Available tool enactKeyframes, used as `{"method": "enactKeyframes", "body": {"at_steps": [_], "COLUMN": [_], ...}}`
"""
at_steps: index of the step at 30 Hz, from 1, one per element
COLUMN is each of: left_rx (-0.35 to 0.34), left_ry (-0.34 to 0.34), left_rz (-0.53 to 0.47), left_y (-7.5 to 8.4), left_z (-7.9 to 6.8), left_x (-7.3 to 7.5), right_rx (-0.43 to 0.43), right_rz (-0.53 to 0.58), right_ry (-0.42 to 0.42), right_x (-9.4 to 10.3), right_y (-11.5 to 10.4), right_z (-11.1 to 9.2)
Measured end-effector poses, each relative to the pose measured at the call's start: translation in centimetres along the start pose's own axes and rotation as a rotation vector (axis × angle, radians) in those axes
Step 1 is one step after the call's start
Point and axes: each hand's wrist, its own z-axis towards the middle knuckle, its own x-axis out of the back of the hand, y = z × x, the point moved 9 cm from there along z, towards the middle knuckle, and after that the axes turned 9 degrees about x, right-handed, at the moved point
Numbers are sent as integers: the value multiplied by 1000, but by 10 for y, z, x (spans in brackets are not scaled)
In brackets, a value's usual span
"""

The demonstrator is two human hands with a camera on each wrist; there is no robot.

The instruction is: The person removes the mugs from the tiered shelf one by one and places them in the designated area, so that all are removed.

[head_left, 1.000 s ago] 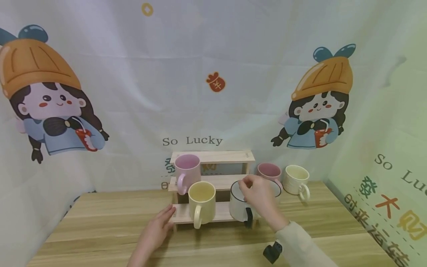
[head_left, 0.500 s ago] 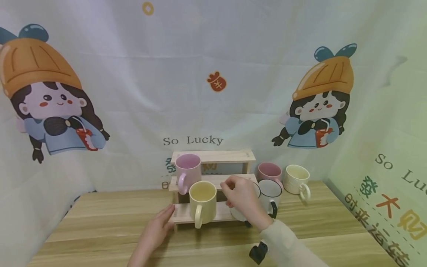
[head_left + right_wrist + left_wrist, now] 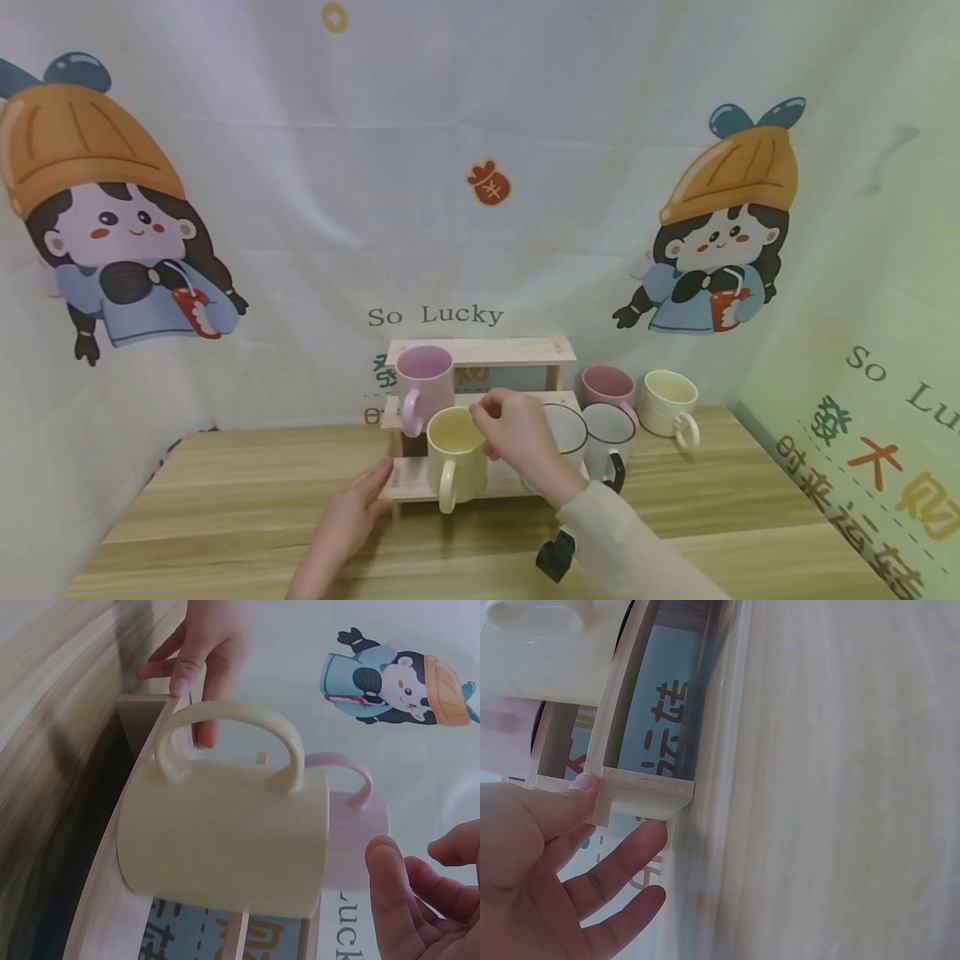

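Note:
A light wooden tiered rack [image 3: 480, 352] stands at the back of the table. My left hand [image 3: 350, 510] holds the left end of its lowest shelf; in the left wrist view the thumb [image 3: 583, 783] lies on the board's edge. A yellow mug [image 3: 457, 471] sits on that shelf, handle toward me. My right hand [image 3: 517, 437] is beside the mug's rim, fingers bent, thumb and forefinger apart. The right wrist view shows this hand [image 3: 424, 896] off the yellow mug [image 3: 225, 832], holding nothing. A black-rimmed white mug [image 3: 567, 431] stands partly hidden behind my right hand.
The pink-purple mug [image 3: 426, 392] is on the middle shelf, at left. Right of the rack are another white mug [image 3: 609, 437] with a black handle, a dark pink mug [image 3: 607, 385] and a cream mug [image 3: 666, 404]. A printed cloth [image 3: 375, 208] hangs behind.
My right hand has moved left, from the rim of the white mug on the lowest shelf to the yellow mug's rim. My left hand stays at the rack's end.

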Motion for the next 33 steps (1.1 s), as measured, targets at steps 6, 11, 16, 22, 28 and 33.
{"method": "enactKeyframes", "body": {"at_steps": [6,11,16,22,28,33], "left_rx": [23,25,20,25,35,57], "left_ry": [-15,-10,-8,-5,-10,-23], "left_rz": [-10,-7,-12,-6,-16,-38], "left_y": [-2,-5,-5,-6,-7,-7], "left_z": [2,3,3,4,2,2], "left_x": [-2,-1,0,-1,-2,-3], "right_rx": [60,39,6,-24,-29,-36], "right_rz": [9,-3,0,19,-10,-27], "right_ry": [-30,-37,-50,-65,-79,-84], "right_x": [-14,-22,-28,-37,-45,-49], "right_y": [-7,-6,-6,-7,-7,-8], "right_z": [8,13,18,23,25,27]}}
